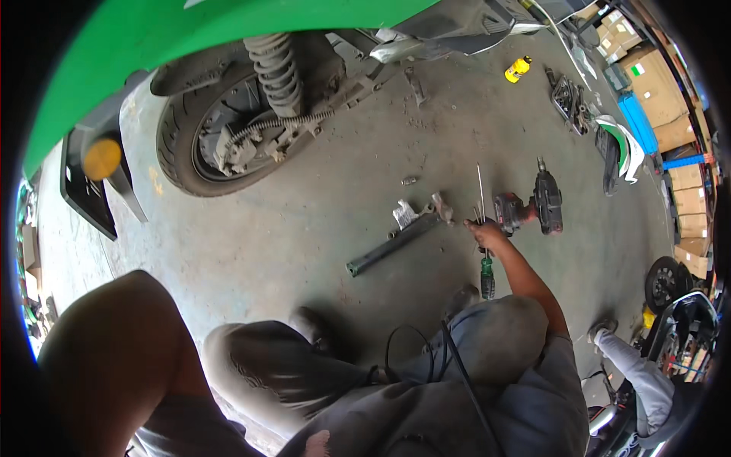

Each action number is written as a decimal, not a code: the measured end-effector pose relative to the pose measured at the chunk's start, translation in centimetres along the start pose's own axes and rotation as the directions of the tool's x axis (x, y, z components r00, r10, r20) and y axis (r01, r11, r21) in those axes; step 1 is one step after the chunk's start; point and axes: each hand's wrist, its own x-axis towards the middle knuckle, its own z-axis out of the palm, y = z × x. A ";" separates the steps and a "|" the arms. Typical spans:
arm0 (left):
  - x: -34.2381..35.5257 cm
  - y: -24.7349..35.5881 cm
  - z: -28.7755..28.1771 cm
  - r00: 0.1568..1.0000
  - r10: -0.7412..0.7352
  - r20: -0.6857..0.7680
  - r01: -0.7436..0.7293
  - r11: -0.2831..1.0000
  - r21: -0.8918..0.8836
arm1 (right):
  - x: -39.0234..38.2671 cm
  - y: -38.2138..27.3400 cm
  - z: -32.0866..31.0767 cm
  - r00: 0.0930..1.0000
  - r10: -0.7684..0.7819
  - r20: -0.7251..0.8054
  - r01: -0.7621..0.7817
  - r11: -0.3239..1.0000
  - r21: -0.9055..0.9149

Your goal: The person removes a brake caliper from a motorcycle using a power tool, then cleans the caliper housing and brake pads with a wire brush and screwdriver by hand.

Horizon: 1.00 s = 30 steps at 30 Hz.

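Observation:
My right hand [491, 236] reaches down to the floor, fingers curled among a small cluster of tools; what they grip is hidden. A long screwdriver [487, 278] with a green and black handle lies there, its thin shaft running past the hand. Just right of the fingers rests a black and red cordless impact wrench [547, 202]. To the left lies a dark tubular metal part [392, 247], with a bracket-like end close to my fingers. My left arm [114, 358] is bent at the lower left; its hand is out of the picture.
A scooter's rear wheel [179, 145] with a coil spring [274, 72] stands upper left, under a green body panel [228, 15]. A yellow bottle [518, 69], a tray of tools [569, 105] and cardboard boxes [659, 99] sit right. Another person's leg [636, 373] shows lower right.

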 end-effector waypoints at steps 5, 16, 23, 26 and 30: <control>3.0 0.6 0.5 0.991 0.043 0.126 -0.048 0.998 0.033 | 10.9 8.2 1.8 0.991 -0.124 -0.053 0.103 0.950 -0.295; 7.6 -6.2 8.4 0.984 0.046 0.172 -0.049 0.999 0.013 | 2.2 5.8 2.0 0.848 -0.422 -0.321 0.405 0.906 -0.124; 8.3 -8.0 10.9 0.991 -0.019 0.131 0.014 0.999 0.035 | 4.2 10.6 -4.3 0.389 -0.305 -0.869 0.593 0.805 -0.018; 7.7 -9.7 12.2 0.998 -0.063 0.023 0.061 0.996 0.057 | 5.3 10.4 -7.5 0.527 -0.458 -0.716 0.684 0.728 0.037; 5.0 -12.5 12.8 0.932 -0.131 -0.338 0.209 0.956 0.206 | 11.3 16.3 -9.1 0.461 -0.743 -0.485 0.323 0.650 -0.688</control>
